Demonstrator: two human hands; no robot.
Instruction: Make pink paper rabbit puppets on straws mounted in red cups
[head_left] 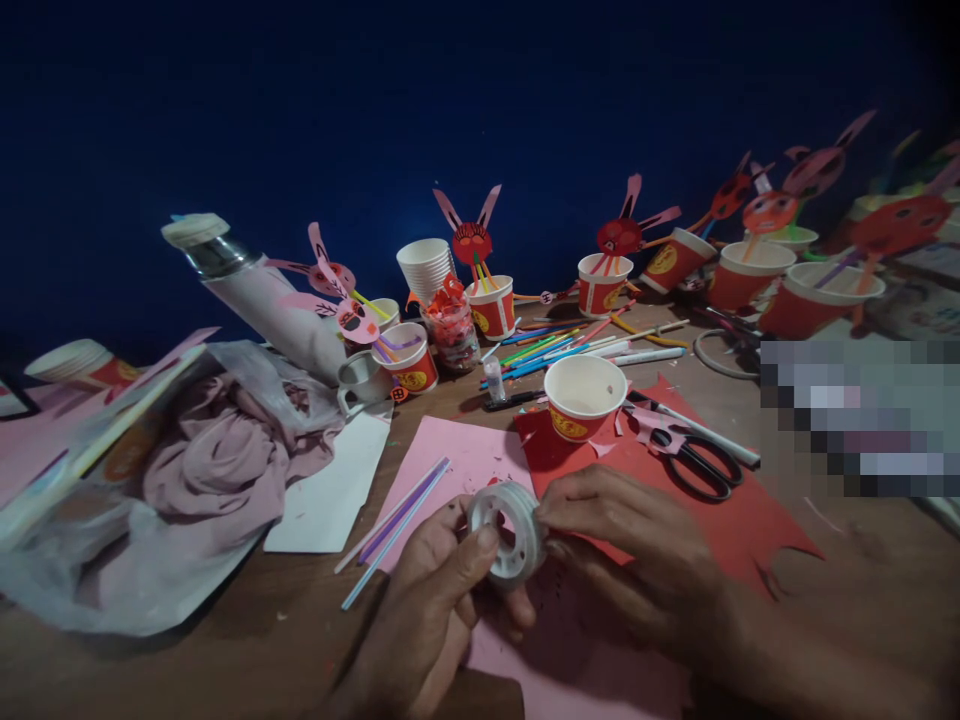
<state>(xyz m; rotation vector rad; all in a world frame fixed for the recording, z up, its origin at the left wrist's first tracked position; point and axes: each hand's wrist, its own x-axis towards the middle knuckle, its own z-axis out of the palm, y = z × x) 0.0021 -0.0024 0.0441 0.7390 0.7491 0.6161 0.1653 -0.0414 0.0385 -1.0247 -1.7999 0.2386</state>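
Note:
In front of me, my left hand (456, 580) grips a roll of tape (508, 532) with a pale plastic core, its thumb pressed on the near face. The roll is tilted, so its open centre shows. Against its right edge, the fingers of my right hand (619, 535) are bent and close together; what lies between the fingertips is hidden. Beneath both hands are pink paper (469, 450) and red paper (712, 535). A red and white paper cup (585, 400) stands just beyond my right hand. Black-handled scissors (701, 465) lie on the red paper.
Straws and pens (559, 345) lie across the table. Paper rabbit figures on cups (493, 307) line the back, beside a cup stack (424, 268). At left are a leaning white flask (277, 310), a metal mug (364, 380) and a plastic bag (112, 560) with mauve cloth.

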